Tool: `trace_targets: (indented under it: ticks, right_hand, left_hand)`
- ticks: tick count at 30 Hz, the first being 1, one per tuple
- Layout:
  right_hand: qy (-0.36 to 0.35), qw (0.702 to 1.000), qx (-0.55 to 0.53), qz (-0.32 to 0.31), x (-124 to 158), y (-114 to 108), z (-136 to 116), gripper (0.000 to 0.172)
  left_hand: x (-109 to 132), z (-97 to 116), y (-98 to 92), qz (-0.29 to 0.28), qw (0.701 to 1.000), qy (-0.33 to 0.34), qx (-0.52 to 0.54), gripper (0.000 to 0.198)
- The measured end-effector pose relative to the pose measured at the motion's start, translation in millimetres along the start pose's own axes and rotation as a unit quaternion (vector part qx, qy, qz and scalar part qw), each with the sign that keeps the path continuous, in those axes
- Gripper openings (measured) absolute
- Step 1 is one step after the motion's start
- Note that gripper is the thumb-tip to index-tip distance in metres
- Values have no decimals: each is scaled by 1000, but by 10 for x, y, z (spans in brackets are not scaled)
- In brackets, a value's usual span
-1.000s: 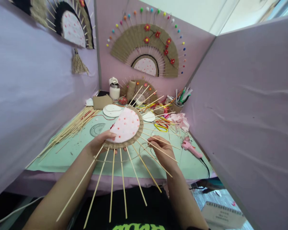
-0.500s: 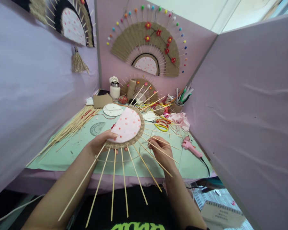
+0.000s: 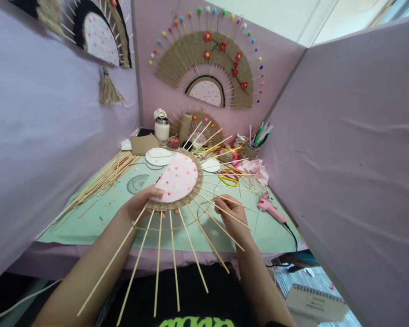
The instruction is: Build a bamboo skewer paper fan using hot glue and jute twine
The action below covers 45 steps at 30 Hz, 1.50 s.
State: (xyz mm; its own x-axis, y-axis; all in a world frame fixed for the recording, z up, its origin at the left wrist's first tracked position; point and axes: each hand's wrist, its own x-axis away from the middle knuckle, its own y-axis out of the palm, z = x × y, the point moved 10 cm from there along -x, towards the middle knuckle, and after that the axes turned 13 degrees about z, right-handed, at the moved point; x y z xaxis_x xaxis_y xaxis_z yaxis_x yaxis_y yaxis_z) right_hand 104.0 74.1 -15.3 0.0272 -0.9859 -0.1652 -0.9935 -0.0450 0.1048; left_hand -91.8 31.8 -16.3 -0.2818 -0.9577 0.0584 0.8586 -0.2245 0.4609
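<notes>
A half-round fan base (image 3: pixel 177 178) of white paper with pink dots is tilted in front of me, over the table. Woven twine (image 3: pixel 200 179) borders its curved edge, and thin bamboo sticks (image 3: pixel 175 263) spread out from it like rays. My left hand (image 3: pixel 138 201) grips the base at its lower left corner, thumb on top and fingers underneath. On the right, behind several sticks, my right hand (image 3: pixel 234 219) is closed in a pinch on a thin strand of twine (image 3: pixel 165 230). That strand loops loosely across the lower sticks; its end is hidden in my fingers.
A pink glue gun (image 3: pixel 271 208) with a black cord lies at right. Yellow-handled scissors (image 3: pixel 229 180) and crumpled pink paper (image 3: pixel 254 171) are beyond the sticks. At left are a bundle of sticks (image 3: pixel 98 175) and a protractor (image 3: pixel 138 184). A white jar (image 3: pixel 162 131) stands behind.
The fan base and my left hand have shifted slightly left in view, along with the whole scene. My right hand has moved slightly right relative to the fan, still pinching the twine.
</notes>
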Motion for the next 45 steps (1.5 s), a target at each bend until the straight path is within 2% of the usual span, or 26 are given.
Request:
trace_targets:
  ticks: [8, 14, 17, 20, 22, 25, 26, 28, 30, 33, 36, 38, 42, 45]
  right_hand:
    - [-16, 998, 27, 46, -57, -187, 24, 24]
    - [-23, 998, 22, 57, -123, -357, -11, 28]
    - [-45, 994, 52, 83, -137, -537, -103, 30]
    - [-87, 979, 124, 135, -149, -843, -229, 34]
    - [-140, 951, 202, 186, -171, -1146, -330, 37]
    - [-234, 862, 375, 248, -225, -1636, -408, 38]
    - [-236, 830, 441, 247, -277, -1784, -345, 38]
    - [-194, 774, 555, 237, -404, -2101, -121, 38]
    - [-144, 748, 622, 183, -519, -2307, 153, 35]
    - [-108, 743, 649, 126, -608, -2427, 405, 32]
    - [-122, 727, 654, 168, -649, -2465, 351, 42]
    - [-124, 731, 650, 165, -687, -2420, 323, 48]
    - [-94, 769, 618, 133, -733, -2340, 292, 40]
    - [-111, 822, 525, 193, -642, -2360, 84, 42]
  left_hand:
    - [11, 17, -37, 11, 1000, 4, 9, 66]
    - [-17, 71, -83, 21, 999, 11, 40, 71]
    - [-33, 147, -100, 45, 996, 27, 67, 71]
    - [-53, 165, -144, 73, 993, 25, 88, 66]
    - [-66, 145, -191, 95, 990, 15, 100, 61]
    - [-71, 116, -326, 169, 979, 10, 115, 48]
    - [-66, 106, -370, 197, 973, 9, 119, 44]
    - [-55, 88, -431, 246, 962, 6, 121, 37]
    - [-53, 78, -450, 274, 954, 3, 121, 31]
    - [-72, 88, -459, 285, 950, 11, 125, 21]
    - [-95, 87, -488, 283, 952, 16, 116, 13]
    - [-99, 65, -516, 289, 950, 5, 114, 13]
    - [-89, 44, -514, 313, 937, -21, 153, 17]
    - [-93, 73, -480, 320, 930, -20, 181, 23]
